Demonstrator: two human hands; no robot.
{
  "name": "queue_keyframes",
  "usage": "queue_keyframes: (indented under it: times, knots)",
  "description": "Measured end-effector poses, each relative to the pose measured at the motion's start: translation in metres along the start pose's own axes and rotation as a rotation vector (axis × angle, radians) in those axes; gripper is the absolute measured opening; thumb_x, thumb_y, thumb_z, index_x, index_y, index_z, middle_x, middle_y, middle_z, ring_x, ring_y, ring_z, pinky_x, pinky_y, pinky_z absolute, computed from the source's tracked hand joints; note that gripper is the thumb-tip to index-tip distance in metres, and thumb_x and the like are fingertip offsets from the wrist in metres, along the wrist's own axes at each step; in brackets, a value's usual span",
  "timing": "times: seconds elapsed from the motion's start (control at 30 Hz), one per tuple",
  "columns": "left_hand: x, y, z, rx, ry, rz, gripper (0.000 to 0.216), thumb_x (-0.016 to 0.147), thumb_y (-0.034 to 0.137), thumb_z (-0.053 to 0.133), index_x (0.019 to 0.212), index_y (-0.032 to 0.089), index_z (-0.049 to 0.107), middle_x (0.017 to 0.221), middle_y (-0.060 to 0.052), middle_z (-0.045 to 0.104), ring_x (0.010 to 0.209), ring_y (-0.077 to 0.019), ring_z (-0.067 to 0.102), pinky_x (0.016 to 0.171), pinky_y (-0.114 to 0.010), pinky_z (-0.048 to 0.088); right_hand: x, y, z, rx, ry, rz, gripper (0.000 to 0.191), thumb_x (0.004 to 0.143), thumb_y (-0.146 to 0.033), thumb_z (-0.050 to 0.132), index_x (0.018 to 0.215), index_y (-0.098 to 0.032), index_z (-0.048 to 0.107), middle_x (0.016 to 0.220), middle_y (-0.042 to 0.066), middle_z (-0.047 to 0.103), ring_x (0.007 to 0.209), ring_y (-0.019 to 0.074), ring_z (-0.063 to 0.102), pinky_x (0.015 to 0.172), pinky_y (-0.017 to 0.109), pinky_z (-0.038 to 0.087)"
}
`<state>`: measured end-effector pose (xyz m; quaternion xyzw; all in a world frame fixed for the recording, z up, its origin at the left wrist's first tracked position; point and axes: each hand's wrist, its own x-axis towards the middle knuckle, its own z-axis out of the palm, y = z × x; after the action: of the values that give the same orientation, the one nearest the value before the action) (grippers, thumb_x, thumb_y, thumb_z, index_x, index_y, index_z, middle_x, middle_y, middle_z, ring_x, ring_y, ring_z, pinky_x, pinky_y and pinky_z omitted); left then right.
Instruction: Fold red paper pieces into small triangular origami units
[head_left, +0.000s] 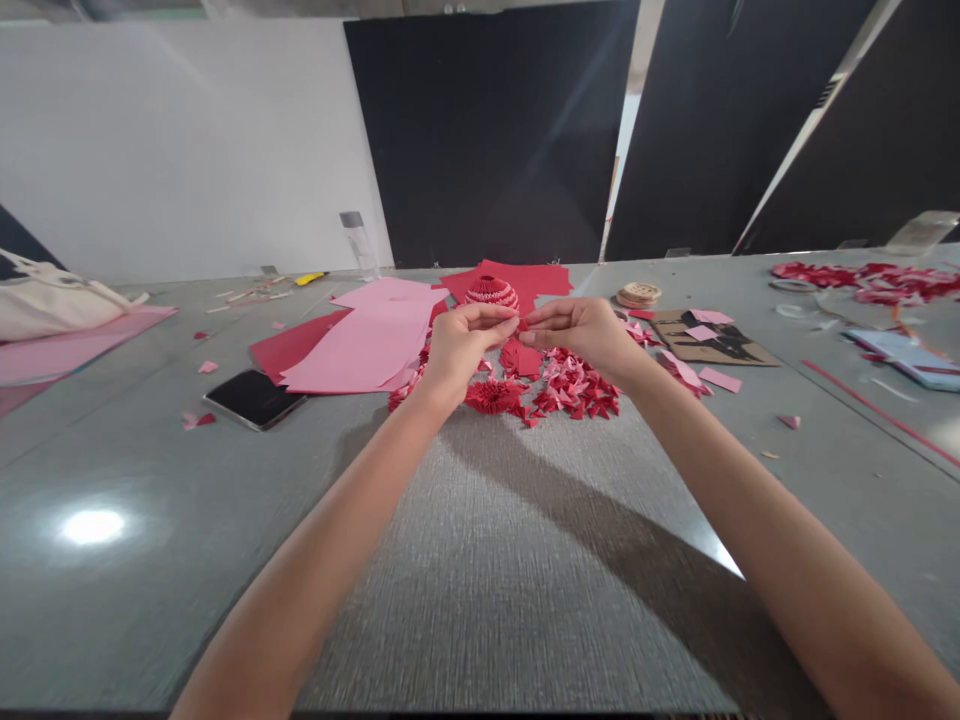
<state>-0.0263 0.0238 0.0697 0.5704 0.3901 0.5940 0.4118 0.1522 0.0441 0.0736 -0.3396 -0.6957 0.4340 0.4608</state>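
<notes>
My left hand (461, 340) and my right hand (577, 328) meet above the grey table (480, 560), fingertips pinched together on a small red folded paper piece (519, 324). Below them lies a heap of small red and pink folded paper pieces (574, 390) and a red ring of joined pieces (493, 396). Behind the hands stands a red-and-white ribbed paper ball (491, 291). Pink paper sheets (367, 345) and red paper sheets (525, 278) lie to the left and behind.
A dark phone (255, 398) lies left of the sheets. A cream bag (52, 300) rests on a pink sheet at far left. A clear bottle (360, 245) stands at the back. Right: a wooden spool (639, 294), brown card (712, 340), red paper chains (870, 280).
</notes>
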Motion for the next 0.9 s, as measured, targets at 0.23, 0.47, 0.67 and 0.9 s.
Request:
queue_keyframes:
  times: [0.23, 0.47, 0.67, 0.9]
  knots:
    - [-0.006, 0.009, 0.005, 0.167, -0.006, 0.135, 0.005, 0.067, 0.021, 0.079, 0.067, 0.023, 0.075, 0.074, -0.004, 0.071, 0.079, -0.0196, 0.063, 0.081, -0.031, 0.045, -0.002, -0.008, 0.003, -0.246, 0.035, -0.106, 0.027, 0.069, -0.027, 0.079, 0.092, -0.016, 0.071, 0.069, 0.003, 0.074, 0.072, 0.0201, 0.070, 0.067, 0.034, 0.055]
    - [-0.006, -0.001, 0.004, 0.361, 0.054, 0.212, 0.011, 0.072, 0.016, 0.069, 0.065, 0.024, 0.072, 0.066, -0.002, 0.065, 0.070, -0.0189, 0.057, 0.075, -0.032, 0.045, -0.006, -0.011, 0.013, -0.311, 0.039, -0.150, 0.027, 0.070, -0.026, 0.077, 0.094, -0.018, 0.067, 0.067, 0.002, 0.074, 0.073, 0.0222, 0.071, 0.064, 0.032, 0.053]
    - [-0.005, -0.006, 0.003, 0.374, 0.122, 0.249, 0.014, 0.067, 0.012, 0.070, 0.060, 0.024, 0.070, 0.063, -0.002, 0.064, 0.069, -0.0194, 0.058, 0.076, -0.033, 0.044, -0.004, -0.007, 0.013, -0.182, 0.012, -0.103, 0.031, 0.067, -0.021, 0.077, 0.093, -0.021, 0.061, 0.068, 0.001, 0.074, 0.076, 0.0242, 0.074, 0.068, 0.035, 0.057]
    - [-0.002, 0.002, -0.001, 0.237, -0.042, 0.109, 0.008, 0.071, 0.023, 0.077, 0.064, 0.022, 0.072, 0.069, -0.004, 0.069, 0.072, -0.0197, 0.064, 0.076, -0.035, 0.049, -0.002, -0.005, 0.010, -0.141, 0.014, -0.098, 0.019, 0.066, -0.022, 0.078, 0.083, -0.018, 0.071, 0.070, 0.005, 0.074, 0.077, 0.0241, 0.074, 0.070, 0.036, 0.058]
